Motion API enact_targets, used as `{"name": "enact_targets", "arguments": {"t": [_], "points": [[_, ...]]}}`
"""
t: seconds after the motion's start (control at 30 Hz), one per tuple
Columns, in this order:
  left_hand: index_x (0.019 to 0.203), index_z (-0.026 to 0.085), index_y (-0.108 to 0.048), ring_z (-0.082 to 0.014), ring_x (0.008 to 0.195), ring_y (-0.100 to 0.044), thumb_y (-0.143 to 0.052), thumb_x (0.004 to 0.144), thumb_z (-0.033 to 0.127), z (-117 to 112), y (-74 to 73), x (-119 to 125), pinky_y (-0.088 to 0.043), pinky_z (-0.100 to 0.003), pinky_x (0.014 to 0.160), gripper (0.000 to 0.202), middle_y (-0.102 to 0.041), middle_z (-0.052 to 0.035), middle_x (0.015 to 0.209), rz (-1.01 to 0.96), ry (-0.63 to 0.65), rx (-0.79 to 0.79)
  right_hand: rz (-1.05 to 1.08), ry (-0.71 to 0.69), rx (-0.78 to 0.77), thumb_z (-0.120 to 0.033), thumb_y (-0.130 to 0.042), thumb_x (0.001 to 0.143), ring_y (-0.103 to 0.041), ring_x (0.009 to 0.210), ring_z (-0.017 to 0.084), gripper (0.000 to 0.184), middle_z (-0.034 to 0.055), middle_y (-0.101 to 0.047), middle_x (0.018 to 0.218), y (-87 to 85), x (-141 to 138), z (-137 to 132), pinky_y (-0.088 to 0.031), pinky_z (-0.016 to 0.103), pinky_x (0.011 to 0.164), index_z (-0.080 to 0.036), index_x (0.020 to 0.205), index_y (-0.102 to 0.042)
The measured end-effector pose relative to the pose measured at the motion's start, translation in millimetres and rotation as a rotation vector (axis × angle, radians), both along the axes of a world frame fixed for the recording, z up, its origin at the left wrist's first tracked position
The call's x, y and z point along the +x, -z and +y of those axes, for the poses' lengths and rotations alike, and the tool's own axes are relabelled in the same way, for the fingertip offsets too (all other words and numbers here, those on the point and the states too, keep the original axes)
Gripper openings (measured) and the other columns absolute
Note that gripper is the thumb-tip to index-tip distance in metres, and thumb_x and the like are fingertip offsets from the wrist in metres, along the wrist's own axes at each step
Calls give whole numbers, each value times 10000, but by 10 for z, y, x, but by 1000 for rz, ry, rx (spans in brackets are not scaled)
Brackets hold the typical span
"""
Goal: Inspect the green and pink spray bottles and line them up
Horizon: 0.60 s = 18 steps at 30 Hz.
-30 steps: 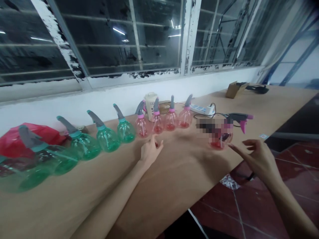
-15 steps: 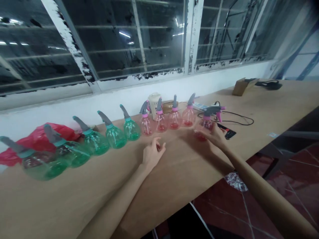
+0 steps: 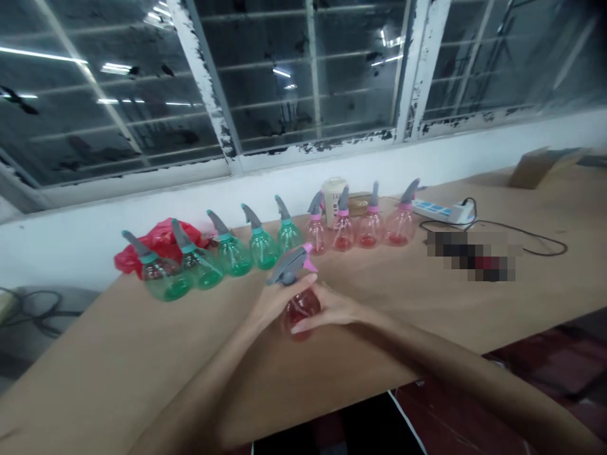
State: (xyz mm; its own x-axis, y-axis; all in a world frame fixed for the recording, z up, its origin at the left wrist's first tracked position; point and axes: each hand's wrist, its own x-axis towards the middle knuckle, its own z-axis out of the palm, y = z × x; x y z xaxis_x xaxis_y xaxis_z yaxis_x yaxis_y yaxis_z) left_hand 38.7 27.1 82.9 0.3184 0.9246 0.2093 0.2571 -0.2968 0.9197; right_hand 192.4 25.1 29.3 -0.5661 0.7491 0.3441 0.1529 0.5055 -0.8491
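Note:
A pink-tinted spray bottle (image 3: pixel 302 308) with a grey head and pink nozzle is between my hands, above the near middle of the table. My right hand (image 3: pixel 336 306) grips its round body from the right, thumb across the front. My left hand (image 3: pixel 277 299) is closed at the neck, just under the grey head; some of its fingers are hidden behind the bottle. Beyond my hands stand several pink spray bottles (image 3: pixel 367 230) with red liquid low inside. To their left, several green spray bottles (image 3: pixel 234 256) continue the row, holding green liquid.
A red plastic bag (image 3: pixel 164 240) lies behind the green bottles. Behind the pink ones stands a pale lidded cup (image 3: pixel 334 189). Rightward are a white-and-blue power strip (image 3: pixel 443 212), a black cable (image 3: pixel 531 230), a blurred-out dark item (image 3: pixel 474 256) and a cardboard box (image 3: pixel 531 169).
My right hand has brought the pink spray bottle leftward and nearer from the right end of the row. My left hand, free before, now holds its neck. The view has shifted left.

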Motion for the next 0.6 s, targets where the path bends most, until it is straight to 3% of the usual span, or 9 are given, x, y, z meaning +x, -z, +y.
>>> {"name": "enact_targets", "arguments": {"t": [0.1,0.2,0.33,0.43,0.53,0.6], "points": [[922,203,-664,-247,1063,-594,-668,715,366,-102,-80,-238,-447,-396,948,263,-692,-57,1000,-27,14,-84,101,-264,-162,-397,-757,639,-555,1110,230,665,47,-602,1178,-99,-280,-59,-421,421,989,-247,1238,-509],[859,210,-672,-253,1090,-579,-663,698,315,-127,-57,-390,-447,-396,946,192,-709,-59,933,-30,-8,-145,93,-470,-348,-365,-727,686,-605,1037,217,440,22,-662,1056,-148,-407,-62,-440,416,973,-248,1096,-618],[801,169,-670,-294,1058,-595,-612,653,234,-105,-36,-425,-488,-428,885,172,-709,-84,933,-93,-17,-326,141,-469,-420,-387,-685,737,-593,1069,195,358,28,-652,1095,-44,-310,102,-406,406,1006,-234,1056,-634],[956,150,-652,-279,1108,-567,-552,632,165,-90,-6,-408,-460,-421,940,340,-662,-84,1105,-294,75,-383,207,-287,-470,-469,-618,778,-616,1034,200,397,78,-630,1151,167,-22,339,-457,404,951,-195,1067,-614],[1083,139,-605,-262,1167,-528,-492,611,97,-51,160,-431,-413,-415,998,487,-614,-93,1200,-475,127,-464,257,251,-416,-579,-533,786,-672,840,200,463,118,-668,1044,386,310,597,-554,379,755,-174,1001,-596],[1111,126,-586,-256,1180,-520,-457,616,80,-19,336,-451,-404,-412,1007,514,-586,-108,1240,-557,142,-574,254,426,-359,-581,-503,803,-663,761,176,444,117,-676,956,475,458,719,-556,338,690,-164,936,-576]]}}
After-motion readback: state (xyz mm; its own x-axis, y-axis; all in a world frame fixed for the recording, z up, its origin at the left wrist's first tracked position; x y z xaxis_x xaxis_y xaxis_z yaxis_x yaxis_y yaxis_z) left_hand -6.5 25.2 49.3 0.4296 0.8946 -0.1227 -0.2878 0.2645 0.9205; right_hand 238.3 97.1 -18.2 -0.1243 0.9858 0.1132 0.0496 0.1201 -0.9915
